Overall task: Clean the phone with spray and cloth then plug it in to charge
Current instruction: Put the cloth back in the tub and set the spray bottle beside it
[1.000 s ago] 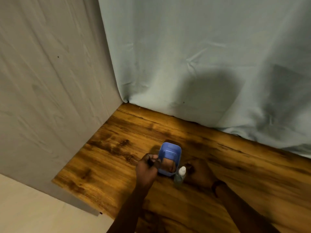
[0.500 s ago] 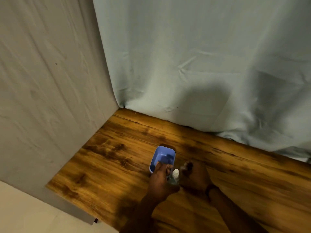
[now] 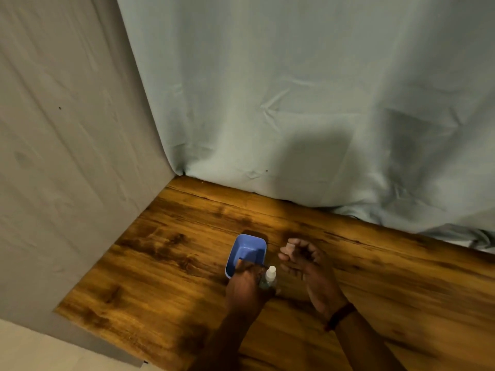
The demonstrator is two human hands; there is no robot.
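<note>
**Bench** point(image 3: 160, 263): wood-grain top, warm brown with dark blotches. Its left edge meets a grey wall panel point(image 3: 67, 156); its far edge runs under a pale blue-grey curtain point(image 3: 294, 103) that hangs in creases and bunches on the wood towards the far right corner. A strip of pale floor point(image 3: 26, 352) shows past the near left corner.

**Tub** point(image 3: 250, 246): small, blue, rectangular with rounded corners, open at the top. It stands towards the middle of the bench, well apart from the far and left edges. Its visible inside is bare blue; the near end is hidden by fingers.

**Spray bottle** point(image 3: 270, 275): small and clear with a white cap, upright on the bench just beside the tub's near right corner, between the two hands. Its lower body is dim and partly covered.

**Left hand** point(image 3: 247, 287): back towards the camera, forearm coming in from the near edge. The fingers lie over the tub's near rim and dip inside, and the thumb side sits against the bottle. Whether it grasps the tub, the bottle or neither cannot be told.

**Right hand** point(image 3: 304, 263): lifted above the bench just right of the bottle, palm turned to the left, fingers loosely curled, nothing in it. It is apart from both bottle and tub.

**Wristband** point(image 3: 340, 315): dark, narrow, on the right wrist
</note>
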